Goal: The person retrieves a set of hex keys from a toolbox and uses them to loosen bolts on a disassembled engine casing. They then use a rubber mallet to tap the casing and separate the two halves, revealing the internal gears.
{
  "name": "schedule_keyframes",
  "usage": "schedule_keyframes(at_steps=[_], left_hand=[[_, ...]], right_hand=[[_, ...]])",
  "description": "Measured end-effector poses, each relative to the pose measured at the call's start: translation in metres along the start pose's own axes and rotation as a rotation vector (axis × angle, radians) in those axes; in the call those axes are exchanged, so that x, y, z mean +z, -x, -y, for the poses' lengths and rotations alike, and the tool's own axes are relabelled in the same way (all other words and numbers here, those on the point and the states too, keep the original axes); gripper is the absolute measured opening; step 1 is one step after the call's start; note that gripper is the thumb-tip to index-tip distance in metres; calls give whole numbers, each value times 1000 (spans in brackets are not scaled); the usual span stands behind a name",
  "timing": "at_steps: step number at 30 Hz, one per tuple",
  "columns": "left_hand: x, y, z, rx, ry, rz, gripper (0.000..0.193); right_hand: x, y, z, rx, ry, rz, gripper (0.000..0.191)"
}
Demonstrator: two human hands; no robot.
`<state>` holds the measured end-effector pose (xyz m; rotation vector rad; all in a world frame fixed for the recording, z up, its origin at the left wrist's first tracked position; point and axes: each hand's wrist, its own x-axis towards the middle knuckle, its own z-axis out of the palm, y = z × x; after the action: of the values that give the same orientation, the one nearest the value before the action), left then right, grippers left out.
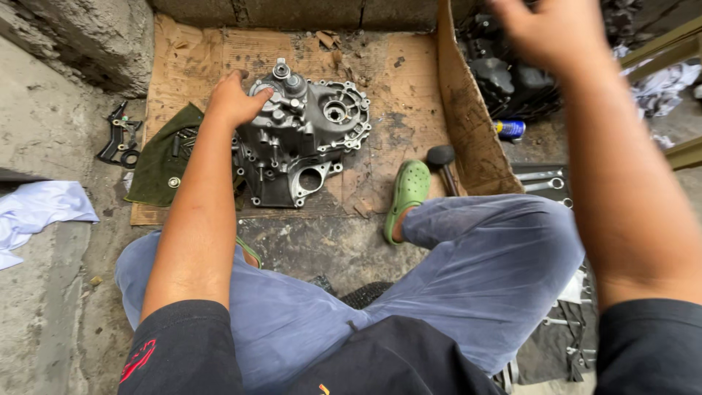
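A grey metal gearbox housing with shafts sticking up lies on a flattened sheet of cardboard. My left hand rests on its upper left edge, fingers spread over the casting. My right hand is raised at the top right, blurred, above a dark engine part, and holds nothing that I can see.
A green cloth with small parts lies left of the housing. A black mallet and my green clog are to its right. Spanners lie at the right, a spray can nearby, black pliers and a white rag at left.
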<state>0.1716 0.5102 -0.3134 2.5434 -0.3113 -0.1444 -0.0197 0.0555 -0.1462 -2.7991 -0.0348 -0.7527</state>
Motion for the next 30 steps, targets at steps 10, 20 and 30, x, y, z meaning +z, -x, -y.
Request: schedule_keyframes(at_steps=[10, 20, 30], left_hand=[[39, -26, 45, -99, 514, -355, 61], [159, -52, 139, -157, 1196, -505, 35], [197, -54, 172, 32, 1111, -540, 28]], right_hand=[[256, -11, 80, 216, -717, 151, 41], [432, -6, 22, 944, -429, -87, 38], [521, 20, -7, 950, -311, 112, 50]])
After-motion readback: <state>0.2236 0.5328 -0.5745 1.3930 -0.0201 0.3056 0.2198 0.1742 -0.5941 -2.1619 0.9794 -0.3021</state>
